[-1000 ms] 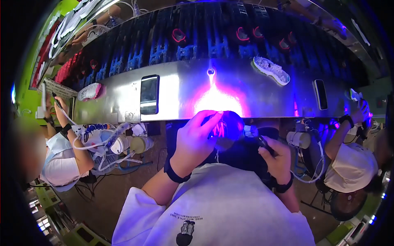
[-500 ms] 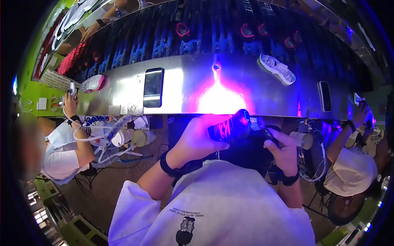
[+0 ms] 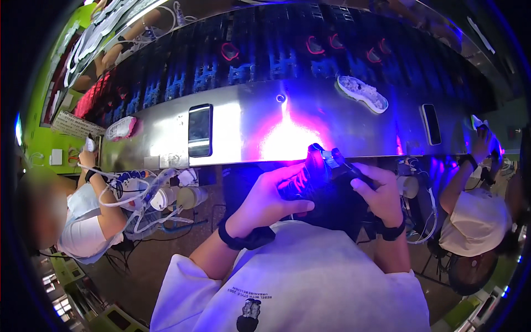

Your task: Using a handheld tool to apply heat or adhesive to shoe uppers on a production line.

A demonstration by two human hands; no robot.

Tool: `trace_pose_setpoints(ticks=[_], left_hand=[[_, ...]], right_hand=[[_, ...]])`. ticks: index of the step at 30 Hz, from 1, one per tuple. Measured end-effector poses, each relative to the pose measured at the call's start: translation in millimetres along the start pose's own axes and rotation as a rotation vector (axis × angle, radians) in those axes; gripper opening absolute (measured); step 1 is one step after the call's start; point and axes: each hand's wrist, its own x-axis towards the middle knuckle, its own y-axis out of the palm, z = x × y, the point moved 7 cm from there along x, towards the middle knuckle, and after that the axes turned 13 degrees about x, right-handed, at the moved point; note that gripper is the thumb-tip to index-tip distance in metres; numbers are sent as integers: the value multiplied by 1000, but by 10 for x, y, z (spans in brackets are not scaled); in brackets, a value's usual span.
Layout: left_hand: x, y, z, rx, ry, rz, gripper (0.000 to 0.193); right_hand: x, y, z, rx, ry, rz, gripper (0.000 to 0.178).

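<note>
My left hand (image 3: 264,193) is wrapped round a dark shoe (image 3: 301,181) with pinkish-red laces, held tilted just off the front edge of the metal bench (image 3: 232,157). Closed about the dark handle of a small brush (image 3: 349,168), my right hand (image 3: 381,193) is to the right of the shoe. The pale bristles appear to meet the shoe's upper right side. Blue-violet light tints both hands, and the shoe's far side is hidden.
A dark conveyor (image 3: 260,39) carrying several red-rimmed pieces runs behind the bench. On the bench lie a phone (image 3: 200,130), a second phone-like device (image 3: 431,124), a pale shoe sole (image 3: 362,94) and a pink-white one (image 3: 121,128). Co-workers' hands (image 3: 87,157) are at both sides.
The shoe has turned more upright in my left hand. My right hand has brought the brush up and left, bristles now at the shoe. The whole view has shifted slightly.
</note>
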Motion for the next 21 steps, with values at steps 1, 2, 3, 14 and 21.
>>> trace_pose_setpoints(ticks=[1,2,3,14,21], left_hand=[[-20,-16,-6,2,3,-11,65],[-21,0,-29,-69,21,30,64],[-27,13,-52,-138,38,71,62],[-48,-79,87,-132,48,-56,34],[17,-29,39,-106,52,-76,29]], right_hand=[[-7,3,-28,10,76,11,37],[-13,-6,-5,5,71,15,37],[-28,-7,-16,-21,109,29,38],[-223,116,-269,-124,5,50,35],[-231,34,-99,-213,54,36,36]])
